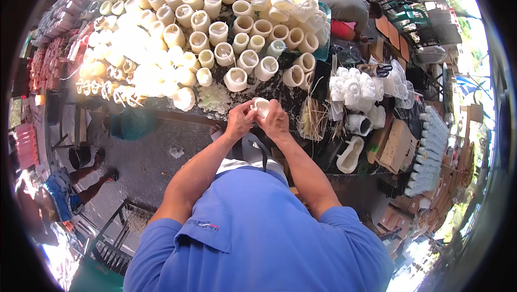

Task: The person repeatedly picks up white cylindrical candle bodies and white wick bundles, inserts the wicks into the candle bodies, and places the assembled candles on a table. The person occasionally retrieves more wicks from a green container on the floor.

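Between my two hands, at the near edge of the table, is a small cream-white candle (262,106). My right hand (276,122) is closed around its right side. My left hand (239,122) has thumb and fingers pinched together at the candle's left side; what lies between those fingertips is too small to tell. Just beyond my hands stand several cream cylinders (236,79) with hollowed tops, some with a thin wick sticking out. Pale wax shavings (214,99) lie on the dark tabletop to the left of my hands.
Rows of cream candles cover the table's far left. A bundle of thin wicks (311,119) lies to my right, near white flower-shaped pieces (353,87), a white mould (350,154) and a cardboard box (398,145). One person (344,12) bends at far right; another person's legs (89,184) show at left.
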Tool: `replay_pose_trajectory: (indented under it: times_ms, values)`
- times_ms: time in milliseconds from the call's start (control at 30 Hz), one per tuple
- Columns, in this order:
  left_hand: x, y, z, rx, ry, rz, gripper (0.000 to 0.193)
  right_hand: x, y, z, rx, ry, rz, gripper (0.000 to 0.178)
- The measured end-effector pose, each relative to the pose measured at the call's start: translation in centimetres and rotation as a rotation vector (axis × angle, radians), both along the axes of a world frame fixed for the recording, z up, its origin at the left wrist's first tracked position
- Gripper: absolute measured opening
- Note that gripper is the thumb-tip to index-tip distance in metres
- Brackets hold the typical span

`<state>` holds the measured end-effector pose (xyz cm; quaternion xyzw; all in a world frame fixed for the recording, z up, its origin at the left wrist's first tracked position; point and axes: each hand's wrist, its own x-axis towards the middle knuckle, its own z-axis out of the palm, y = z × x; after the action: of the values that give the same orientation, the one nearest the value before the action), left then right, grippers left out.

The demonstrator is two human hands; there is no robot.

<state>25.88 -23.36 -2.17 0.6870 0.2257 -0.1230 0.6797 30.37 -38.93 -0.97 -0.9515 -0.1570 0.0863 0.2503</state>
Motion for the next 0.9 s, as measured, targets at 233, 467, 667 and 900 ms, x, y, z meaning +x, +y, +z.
replay_pose_trajectory:
  times_ms: [233,467,667,900]
  values:
    - [0.5,0.5,-2.3,0.177,-0.146,-0.053,0.035,-1.0,1.2,-0.1,-0.012,0.005,-0.053,0.060]
    - [2.3,-0.8,-1.8,0.336,-0.192,0.126,0.033,-1.4,0.6,0.2,0.090,0.038,-0.052,0.053]
    - [4.2,-2.0,-1.7,0.406,-0.215,0.070,0.032,-1.2,-1.3,0.0,0.212,0.158,-0.105,0.046]
    - [1.6,-1.2,-1.6,-0.016,-0.055,0.050,0.037,0.6,-1.8,0.4,0.458,0.514,-0.446,0.036]
